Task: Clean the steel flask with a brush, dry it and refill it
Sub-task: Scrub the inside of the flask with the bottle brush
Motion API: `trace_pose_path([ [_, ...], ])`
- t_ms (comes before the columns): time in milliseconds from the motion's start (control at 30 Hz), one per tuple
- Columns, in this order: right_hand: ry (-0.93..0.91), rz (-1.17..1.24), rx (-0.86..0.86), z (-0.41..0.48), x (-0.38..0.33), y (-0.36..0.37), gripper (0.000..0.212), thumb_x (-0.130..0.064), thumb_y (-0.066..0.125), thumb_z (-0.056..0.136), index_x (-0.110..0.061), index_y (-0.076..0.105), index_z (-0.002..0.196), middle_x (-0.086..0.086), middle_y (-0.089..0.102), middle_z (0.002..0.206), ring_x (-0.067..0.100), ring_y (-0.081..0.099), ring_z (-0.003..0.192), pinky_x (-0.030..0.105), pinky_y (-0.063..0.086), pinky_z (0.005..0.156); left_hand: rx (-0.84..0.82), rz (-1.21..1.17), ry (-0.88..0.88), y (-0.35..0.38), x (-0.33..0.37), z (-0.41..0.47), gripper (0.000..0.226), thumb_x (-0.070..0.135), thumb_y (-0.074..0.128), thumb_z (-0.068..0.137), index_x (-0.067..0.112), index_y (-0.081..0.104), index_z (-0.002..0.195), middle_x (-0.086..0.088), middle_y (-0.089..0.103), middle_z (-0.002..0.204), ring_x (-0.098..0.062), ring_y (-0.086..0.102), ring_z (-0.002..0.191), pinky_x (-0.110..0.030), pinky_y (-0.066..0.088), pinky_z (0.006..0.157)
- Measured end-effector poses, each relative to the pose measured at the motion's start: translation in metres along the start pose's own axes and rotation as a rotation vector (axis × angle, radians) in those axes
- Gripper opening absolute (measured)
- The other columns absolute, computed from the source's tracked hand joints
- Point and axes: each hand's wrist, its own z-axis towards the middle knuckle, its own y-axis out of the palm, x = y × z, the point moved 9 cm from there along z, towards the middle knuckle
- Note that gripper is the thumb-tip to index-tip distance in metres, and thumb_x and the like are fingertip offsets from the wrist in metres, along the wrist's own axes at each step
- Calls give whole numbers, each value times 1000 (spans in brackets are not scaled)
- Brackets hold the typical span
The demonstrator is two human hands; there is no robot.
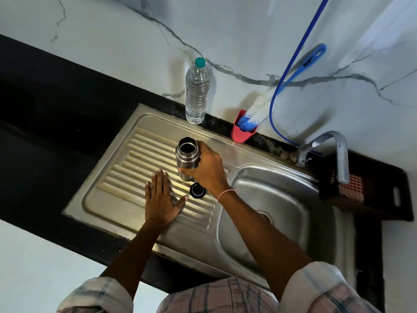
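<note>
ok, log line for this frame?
right hand: grips open flask | left hand: open, over drainboard | cap: off, beside flask | brush: in holder

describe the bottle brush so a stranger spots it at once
Along the back edge of the steel sink, look between the water bottle and the tap. There a pink holder holds the brush, leaning on the wall. Only it has white and blue bristles on a long blue handle.

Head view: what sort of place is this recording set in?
Probably a home kitchen: a steel sink with a ribbed draining board set in a dark counter, a tap over the basin, and a bottle brush in a pink holder by the wall.
</note>
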Motion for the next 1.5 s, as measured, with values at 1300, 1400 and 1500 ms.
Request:
trace_pose_path([
  [1300,206,212,429,0,142,-200,4,-21,68,94,-22,68,98,-9,72,89,10,69,82,33,59,79,251,-831,-93,-75,251,162,116,36,101,56,8,37,149,-13,46,143,-32,51,132,-49,51,104],
  [1400,195,228,434,-1,145,-204,6,-21,66,95,-19,69,100,-9,72,90,11,68,83,31,58,78,215,-863,-128,-73,260,172,113,38,99,59,13,37,151,-8,51,144,-27,55,131,-46,52,104],
  [1500,189,215,436,-4,148,-206,7,-23,66,96,-19,68,101,-9,72,90,10,69,84,32,59,77,248,-875,-129,-77,261,175,96,33,96,66,14,46,145,-6,59,137,-25,59,125,-44,55,101],
])
